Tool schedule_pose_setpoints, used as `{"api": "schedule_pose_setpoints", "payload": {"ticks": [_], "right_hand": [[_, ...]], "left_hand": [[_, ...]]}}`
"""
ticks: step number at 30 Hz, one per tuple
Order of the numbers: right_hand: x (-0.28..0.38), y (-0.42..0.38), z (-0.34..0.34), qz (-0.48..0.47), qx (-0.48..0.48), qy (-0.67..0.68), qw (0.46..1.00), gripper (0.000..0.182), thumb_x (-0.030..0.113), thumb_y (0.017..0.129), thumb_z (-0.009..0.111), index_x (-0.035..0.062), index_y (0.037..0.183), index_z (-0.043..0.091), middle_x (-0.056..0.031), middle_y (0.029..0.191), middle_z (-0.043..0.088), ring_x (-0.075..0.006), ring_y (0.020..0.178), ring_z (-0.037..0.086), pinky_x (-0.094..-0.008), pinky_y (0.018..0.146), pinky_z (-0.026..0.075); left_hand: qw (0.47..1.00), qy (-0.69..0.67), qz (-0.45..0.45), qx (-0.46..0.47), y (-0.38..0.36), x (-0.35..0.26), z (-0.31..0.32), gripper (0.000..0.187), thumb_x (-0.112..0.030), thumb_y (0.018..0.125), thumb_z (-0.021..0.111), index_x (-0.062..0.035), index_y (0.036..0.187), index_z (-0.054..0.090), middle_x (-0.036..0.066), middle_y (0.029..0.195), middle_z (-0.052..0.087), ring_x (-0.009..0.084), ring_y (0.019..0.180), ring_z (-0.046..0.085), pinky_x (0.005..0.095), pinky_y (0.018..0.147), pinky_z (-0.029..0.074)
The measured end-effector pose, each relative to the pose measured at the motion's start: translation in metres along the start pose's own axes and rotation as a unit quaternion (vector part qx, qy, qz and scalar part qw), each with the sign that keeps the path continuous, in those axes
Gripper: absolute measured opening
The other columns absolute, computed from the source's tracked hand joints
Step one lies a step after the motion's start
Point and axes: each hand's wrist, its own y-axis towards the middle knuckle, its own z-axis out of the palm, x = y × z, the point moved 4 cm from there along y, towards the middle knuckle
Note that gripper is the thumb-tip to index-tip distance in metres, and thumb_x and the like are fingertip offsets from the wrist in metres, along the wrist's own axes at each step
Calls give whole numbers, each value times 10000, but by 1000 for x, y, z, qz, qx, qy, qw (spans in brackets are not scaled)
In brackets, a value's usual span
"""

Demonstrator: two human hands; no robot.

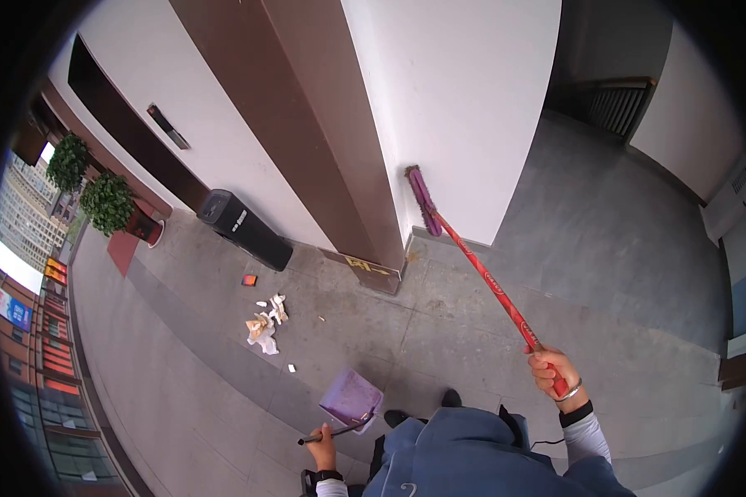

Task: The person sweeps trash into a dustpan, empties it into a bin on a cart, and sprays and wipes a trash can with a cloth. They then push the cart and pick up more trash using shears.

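Observation:
My right hand (553, 373) is wrapped round the lower end of a broom's red handle (493, 286). The broom's purple head (423, 200) is up against the white wall beside the brown column, with dark bristles along its edge. Down at the bottom, my left hand (322, 448) grips the dark handle of a purple dustpan (351, 397), whose tray is near my feet. Crumpled paper and tissue litter (263, 325) lies on the grey floor, up and left of the dustpan, with a small orange-red packet (249, 281) above it.
A black bin (247, 230) stands by the wall, left of the brown column (307, 124). Potted plants (108, 203) are at the far left. Grey floor runs past the wall corner towards a railing (617, 108) at the upper right.

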Motion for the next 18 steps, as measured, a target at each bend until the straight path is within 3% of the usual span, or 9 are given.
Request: {"api": "schedule_pose_setpoints", "payload": {"ticks": [3,4,6,7,11,14,16,18], "right_hand": [[-5,-6,-22,-22,-88,-226,970,225,75,814,536,21,1011,440,4,591,435,-79,395,409,-220,343,328],[-11,-2,-39,-14,-91,-228,969,225,75,814,536,21,1011,440,4,591,435,-79,395,409,-220,343,328],[-24,-1,-77,76,-186,-330,923,223,73,782,557,37,959,425,2,559,428,-94,371,407,-240,334,341],[-26,0,-80,77,-201,-357,909,170,59,756,567,44,854,428,2,532,426,-98,356,404,-243,335,358],[-46,10,-100,153,-189,-362,900,122,47,747,571,47,741,449,-12,526,453,-108,365,434,-251,339,377],[-79,43,-104,186,-169,-491,834,103,49,728,581,42,682,489,-39,520,502,-135,375,467,-284,348,405],[-95,67,-81,232,-133,-528,806,111,45,722,580,43,665,485,-39,520,503,-137,394,483,-277,353,406],[-118,99,-59,246,-90,-517,815,118,37,733,577,50,713,462,-24,524,475,-122,392,461,-269,352,387]], "left_hand": [[1000,-18,-11,5,-15,0,-2,295,-247,863,584,7,713,594,57,666,595,106,561,522,242,492,413],[999,-25,-37,-25,-19,-2,-4,283,-249,865,584,6,742,593,61,698,601,111,591,535,244,510,430],[995,-31,-70,-60,-30,-5,-10,274,-251,868,583,5,771,592,64,730,608,116,621,548,245,527,446],[994,-48,-76,-68,-38,-6,-15,265,-249,870,582,4,791,588,65,755,611,119,651,558,243,545,457],[985,-71,-107,-114,-76,-7,-44,246,-235,873,579,5,818,581,71,802,619,118,700,573,233,583,472],[984,-81,-96,-127,-76,1,-52,248,-237,875,576,0,802,582,59,787,622,109,700,573,224,606,473],[983,-60,-99,-144,-69,-1,-58,241,-222,868,584,2,780,586,57,758,617,109,683,565,236,601,465],[982,-32,-103,-158,-60,6,-77,235,-207,860,591,4,757,591,56,729,612,108,667,557,247,596,458]]}}
